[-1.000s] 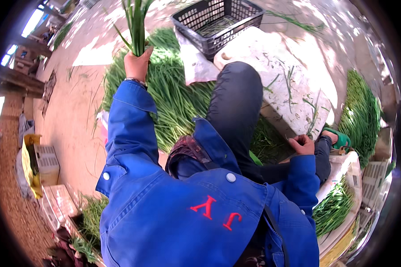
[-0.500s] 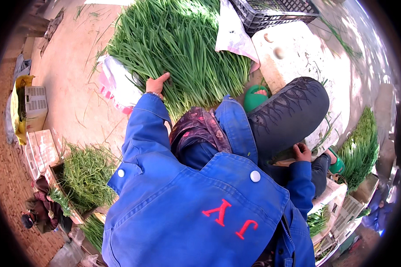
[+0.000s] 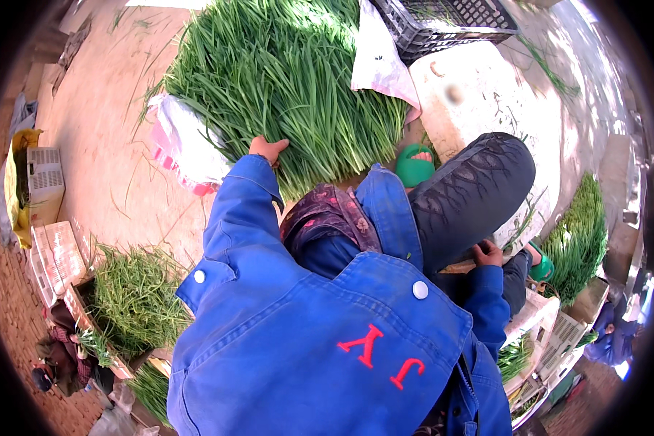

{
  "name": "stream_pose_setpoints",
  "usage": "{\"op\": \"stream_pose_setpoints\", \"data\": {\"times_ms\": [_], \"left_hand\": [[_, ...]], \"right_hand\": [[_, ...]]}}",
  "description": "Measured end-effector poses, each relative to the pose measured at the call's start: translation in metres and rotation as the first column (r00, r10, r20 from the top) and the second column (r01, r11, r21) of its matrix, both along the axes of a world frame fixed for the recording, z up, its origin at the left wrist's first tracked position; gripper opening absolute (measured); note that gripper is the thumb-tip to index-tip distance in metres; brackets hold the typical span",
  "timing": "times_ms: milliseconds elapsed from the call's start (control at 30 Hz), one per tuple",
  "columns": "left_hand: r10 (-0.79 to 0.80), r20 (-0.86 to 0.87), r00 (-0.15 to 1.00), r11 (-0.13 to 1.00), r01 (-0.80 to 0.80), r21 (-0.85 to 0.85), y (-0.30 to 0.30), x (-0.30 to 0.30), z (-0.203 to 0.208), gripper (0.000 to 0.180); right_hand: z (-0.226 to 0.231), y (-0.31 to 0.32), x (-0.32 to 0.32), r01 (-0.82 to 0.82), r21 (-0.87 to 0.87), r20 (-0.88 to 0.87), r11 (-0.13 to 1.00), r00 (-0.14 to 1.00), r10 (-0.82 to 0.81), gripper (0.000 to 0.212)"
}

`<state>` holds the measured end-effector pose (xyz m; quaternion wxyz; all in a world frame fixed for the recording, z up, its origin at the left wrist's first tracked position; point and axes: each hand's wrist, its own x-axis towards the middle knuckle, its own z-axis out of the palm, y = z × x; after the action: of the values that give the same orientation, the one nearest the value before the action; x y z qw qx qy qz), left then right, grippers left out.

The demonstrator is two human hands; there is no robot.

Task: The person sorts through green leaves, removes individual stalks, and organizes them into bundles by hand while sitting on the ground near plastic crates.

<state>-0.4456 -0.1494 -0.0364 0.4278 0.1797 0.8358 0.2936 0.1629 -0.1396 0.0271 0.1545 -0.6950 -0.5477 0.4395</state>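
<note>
A broad heap of long green garlic chives (image 3: 291, 80) lies in front of me, pale cut ends toward me. At its near left edge, my left hand (image 3: 270, 149) rests against the stalks. Its thumb stretches to the right over them; the other fingers are largely hidden. Beside that wrist, white and pink cloth (image 3: 189, 142) sticks out from under the heap. My right hand (image 3: 488, 253) is low on the right, beside my bent knee in dark trousers (image 3: 472, 182). Its fingers are curled in; anything held there is too small to make out.
A black plastic crate (image 3: 443, 25) stands far right beside a dirty white board (image 3: 479, 87). A box of loose greens (image 3: 134, 301) is at lower left. More chives (image 3: 578, 240) stand on the right. A person (image 3: 62, 352) is at the left edge, another (image 3: 614, 338) at the right.
My left hand has shifted slightly right and nearer to me along the chives' edge. My right hand has moved slightly, fingers still curled. The whole view has tilted a little.
</note>
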Motion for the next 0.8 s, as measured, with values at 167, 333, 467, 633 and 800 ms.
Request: {"op": "stream_pose_setpoints", "data": {"times_ms": [167,333,467,633,800], "left_hand": [[0.106,0.128,0.986,0.992,-0.113,0.050,0.004,-0.009,-0.013,0.057],[0.073,-0.359,0.930,0.971,0.016,0.239,-0.001,-0.002,0.005,0.064],[0.268,-0.449,0.852,0.801,0.061,0.595,-0.020,0.022,0.008,0.075],[0.035,-0.708,0.705,0.899,0.287,0.331,-0.002,0.051,-0.006,0.094],[0.012,-0.854,0.521,0.977,0.177,0.122,0.031,0.052,-0.053,0.086]], "right_hand": [[0.028,-0.002,-0.008,0.104,0.140,0.108,0.985,0.987,-0.120,0.021],[0.070,-0.003,0.046,0.098,0.414,0.175,0.905,0.967,-0.185,0.019],[0.137,0.035,0.046,0.148,0.409,0.123,0.901,0.969,-0.215,0.016],[0.188,0.047,0.108,0.098,0.402,0.360,0.910,0.897,-0.255,0.025],[0.230,0.015,0.194,0.171,0.356,0.384,0.919,0.870,-0.311,0.021]]}}
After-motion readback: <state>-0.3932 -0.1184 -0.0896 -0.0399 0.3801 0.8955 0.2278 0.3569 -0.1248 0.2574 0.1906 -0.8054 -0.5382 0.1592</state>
